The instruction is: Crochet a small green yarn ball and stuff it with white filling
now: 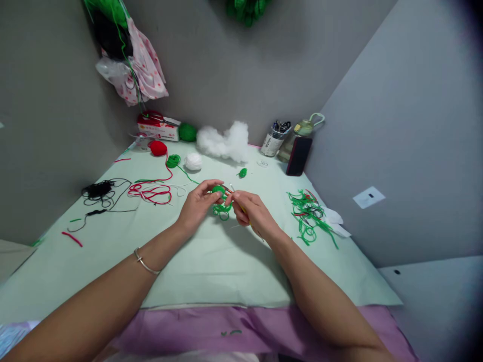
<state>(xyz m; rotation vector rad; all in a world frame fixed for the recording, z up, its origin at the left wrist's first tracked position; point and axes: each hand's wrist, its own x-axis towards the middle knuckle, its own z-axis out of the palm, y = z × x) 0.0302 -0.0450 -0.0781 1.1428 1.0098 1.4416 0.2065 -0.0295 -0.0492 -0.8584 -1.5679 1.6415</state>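
Near the middle of the table my left hand pinches a small green yarn piece between thumb and fingers. Loops of green yarn hang just under it. My right hand is closed around a thin tool with a yellow handle, its tip close to the green piece. Both hands nearly touch at the fingertips. A green strand runs from a small green yarn bundle to my left hand. Some red shows between the hands, too small to make out.
Behind lie a red yarn ball, a white ball, white stuffing and a pen cup. A phone leans at the back right. Black yarn lies left, green scraps right, on the pale tabletop.
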